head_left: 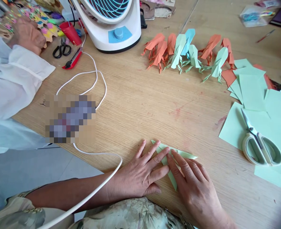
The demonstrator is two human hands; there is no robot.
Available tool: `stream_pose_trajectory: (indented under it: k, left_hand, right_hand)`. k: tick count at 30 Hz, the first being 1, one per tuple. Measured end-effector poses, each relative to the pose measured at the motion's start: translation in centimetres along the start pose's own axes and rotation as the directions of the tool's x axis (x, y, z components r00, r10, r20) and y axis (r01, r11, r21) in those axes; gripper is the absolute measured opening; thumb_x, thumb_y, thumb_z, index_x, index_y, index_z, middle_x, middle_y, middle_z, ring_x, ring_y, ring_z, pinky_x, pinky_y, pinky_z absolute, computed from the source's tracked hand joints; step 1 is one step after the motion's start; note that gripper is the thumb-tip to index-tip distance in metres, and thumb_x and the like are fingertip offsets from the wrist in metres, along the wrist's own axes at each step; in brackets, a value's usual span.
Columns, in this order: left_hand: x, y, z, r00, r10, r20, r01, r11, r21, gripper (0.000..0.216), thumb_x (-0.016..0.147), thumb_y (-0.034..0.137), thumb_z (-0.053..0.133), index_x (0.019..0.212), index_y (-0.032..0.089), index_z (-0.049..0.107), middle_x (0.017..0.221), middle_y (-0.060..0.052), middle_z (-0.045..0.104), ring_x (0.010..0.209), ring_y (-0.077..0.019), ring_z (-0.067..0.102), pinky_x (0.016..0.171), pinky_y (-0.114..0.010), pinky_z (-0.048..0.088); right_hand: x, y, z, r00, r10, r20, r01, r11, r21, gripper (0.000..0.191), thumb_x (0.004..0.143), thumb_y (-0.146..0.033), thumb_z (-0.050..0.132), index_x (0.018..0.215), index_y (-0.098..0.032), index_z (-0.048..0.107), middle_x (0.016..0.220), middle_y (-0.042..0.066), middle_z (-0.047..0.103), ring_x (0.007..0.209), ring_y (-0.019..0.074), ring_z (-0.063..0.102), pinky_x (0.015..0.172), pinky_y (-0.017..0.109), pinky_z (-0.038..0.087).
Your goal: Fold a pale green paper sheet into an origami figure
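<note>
A pale green piece of paper [173, 178], folded to a triangular shape, lies on the wooden table near its front edge. My left hand [139, 173] rests flat with fingers spread, its fingertips on the paper's left side. From the right, my right hand [195, 184] bends over the same paper, fingers close together and pressed on it beside the left index fingertip; its thumb is mostly hidden. Both hands cover much of the paper's middle. Farther right, a pair of scissors [258, 143] with pale handles lies on green paper sheets [233, 124].
Orange, green and blue folded paper figures [178, 51] stand at the back. A white fan [118, 35] is behind left. A white cable [104, 154] crosses the table and my left forearm. At left are a co-worker's sleeve [16, 79], black-handled scissors [61, 49] and a red cup [71, 33].
</note>
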State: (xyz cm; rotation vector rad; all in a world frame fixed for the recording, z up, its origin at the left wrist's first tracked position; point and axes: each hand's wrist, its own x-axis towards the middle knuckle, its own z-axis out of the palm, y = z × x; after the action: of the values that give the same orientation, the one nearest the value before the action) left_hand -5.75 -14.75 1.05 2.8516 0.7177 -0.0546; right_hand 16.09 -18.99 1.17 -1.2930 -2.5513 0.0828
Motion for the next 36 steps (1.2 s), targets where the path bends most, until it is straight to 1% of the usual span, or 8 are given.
stream_pose_trajectory:
  k: [4, 8, 11, 13, 21, 27, 30, 36]
  left_hand:
    - [0.02, 0.10, -0.15, 1.000, -0.017, 0.019, 0.016, 0.999, 0.044, 0.078, 0.089, 0.064, 0.047, 0.150, 0.017, 0.032, 0.163, -0.015, 0.009, 0.147, -0.0449, 0.005, 0.111, -0.068, 0.015]
    - [-0.25, 0.06, -0.13, 0.999, -0.047, 0.027, 0.044, 0.994, 0.099, 0.084, 0.091, 0.066, 0.039, 0.152, 0.010, 0.027, 0.163, -0.014, 0.008, 0.149, -0.0381, 0.001, 0.115, -0.062, 0.010]
    - [-0.65, -0.03, -0.06, 0.997, -0.071, 0.031, 0.067, 0.990, 0.127, 0.082, 0.093, 0.066, 0.035, 0.152, 0.010, 0.027, 0.163, -0.013, 0.011, 0.150, -0.0324, 0.001, 0.116, -0.060, 0.007]
    - [-0.86, -0.07, -0.07, 0.995, -0.089, 0.033, 0.084, 0.987, 0.135, 0.079, 0.094, 0.065, 0.034, 0.151, 0.011, 0.028, 0.163, -0.012, 0.012, 0.150, -0.0306, 0.002, 0.117, -0.060, 0.005]
    - [-0.77, -0.17, -0.57, 0.995, -0.093, 0.028, 0.089, 0.987, 0.133, 0.083, 0.090, 0.071, 0.033, 0.150, 0.013, 0.031, 0.163, -0.011, 0.013, 0.148, -0.0336, 0.008, 0.116, -0.063, 0.003]
    - [-0.64, -0.21, -0.84, 0.996, -0.081, 0.029, 0.076, 0.987, 0.141, 0.084, 0.089, 0.073, 0.034, 0.148, 0.013, 0.036, 0.162, -0.012, 0.017, 0.148, -0.0359, 0.012, 0.115, -0.063, 0.012]
    - [-0.60, -0.29, -0.90, 0.997, -0.075, 0.032, 0.070, 0.988, 0.136, 0.084, 0.089, 0.073, 0.033, 0.148, 0.013, 0.037, 0.162, -0.012, 0.018, 0.147, -0.0363, 0.015, 0.115, -0.062, 0.014]
    - [-0.66, -0.20, -0.77, 0.996, -0.081, 0.030, 0.076, 0.988, 0.136, 0.084, 0.089, 0.072, 0.032, 0.149, 0.013, 0.035, 0.162, -0.012, 0.017, 0.147, -0.0361, 0.014, 0.116, -0.062, 0.011]
  right_hand:
    - [0.08, 0.09, 0.18, 1.000, 0.011, 0.008, -0.011, 0.999, -0.040, 0.040, 0.093, -0.009, 0.038, 0.125, -0.001, 0.059, 0.132, 0.022, 0.058, 0.105, 0.0310, 0.056, 0.088, 0.046, 0.047]
    - [-0.01, 0.15, 0.31, 1.000, 0.011, 0.014, -0.010, 0.998, -0.063, 0.041, 0.091, -0.007, 0.038, 0.125, 0.000, 0.059, 0.131, 0.022, 0.059, 0.103, 0.0307, 0.056, 0.087, 0.046, 0.048]
    - [-0.09, 0.18, 0.32, 1.000, 0.010, 0.009, -0.010, 0.998, -0.066, 0.042, 0.090, -0.005, 0.037, 0.126, 0.001, 0.059, 0.129, 0.022, 0.060, 0.101, 0.0302, 0.056, 0.086, 0.046, 0.048]
    - [-0.09, 0.22, 0.30, 1.000, 0.009, 0.007, -0.008, 0.998, -0.067, 0.041, 0.091, -0.005, 0.037, 0.125, 0.001, 0.059, 0.129, 0.021, 0.061, 0.099, 0.0298, 0.057, 0.085, 0.045, 0.048]
    - [0.00, 0.26, 0.28, 1.000, 0.002, -0.009, -0.003, 0.998, -0.057, 0.040, 0.091, -0.003, 0.037, 0.125, 0.001, 0.058, 0.125, 0.023, 0.062, 0.100, 0.0309, 0.057, 0.083, 0.046, 0.048]
    - [0.02, 0.29, 0.34, 1.000, 0.000, -0.008, -0.001, 0.999, -0.048, 0.040, 0.093, -0.004, 0.037, 0.126, 0.002, 0.057, 0.124, 0.023, 0.062, 0.100, 0.0303, 0.057, 0.083, 0.045, 0.048]
    - [0.01, 0.38, 0.37, 1.000, 0.003, -0.010, -0.003, 0.999, -0.042, 0.039, 0.093, -0.005, 0.036, 0.125, 0.001, 0.058, 0.125, 0.022, 0.062, 0.100, 0.0299, 0.057, 0.083, 0.045, 0.048]
    - [0.03, 0.54, 0.41, 1.000, 0.002, -0.019, -0.002, 1.000, -0.019, 0.038, 0.093, -0.006, 0.037, 0.125, 0.000, 0.058, 0.126, 0.022, 0.061, 0.101, 0.0297, 0.056, 0.084, 0.045, 0.047]
